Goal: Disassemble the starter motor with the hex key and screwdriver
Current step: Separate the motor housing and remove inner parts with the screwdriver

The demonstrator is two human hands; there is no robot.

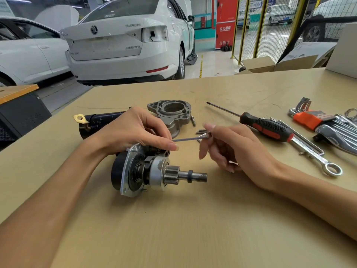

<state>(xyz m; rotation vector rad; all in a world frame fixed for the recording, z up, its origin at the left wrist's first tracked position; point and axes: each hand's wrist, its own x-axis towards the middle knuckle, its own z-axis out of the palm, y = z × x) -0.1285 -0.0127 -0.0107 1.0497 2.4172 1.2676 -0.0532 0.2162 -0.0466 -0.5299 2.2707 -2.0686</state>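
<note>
The starter motor (pixel 146 169) lies on its side near the middle of the tan workbench (pixel 193 219); its little gear and bare shaft stick out toward the right, and its flat metal plate faces the same way. It is already partly taken apart; the grey nose housing (pixel 172 115) sits behind it, and the dark round case (pixel 100 122) with a brass tab lies to the left.

The left hand (pixel 133 130) rests on top of the motor with bent fingers that hold it down; the right hand (pixel 229 146) pinches the short end of a thin hex key (pixel 190 138), whose long end points at the top of the motor under the left fingertips.

The key could slip out of the screw if it is not pushed in all the way, and then it might round the screw or poke a finger; the motor is round, so it could roll if the left hand lets go; the loose screws (pixel 197 130) behind could roll off and get lost.

The red and black screwdriver (pixel 266 128), a spanner (pixel 318 159) and the hex key set (pixel 313 117) wait on the right.
</note>
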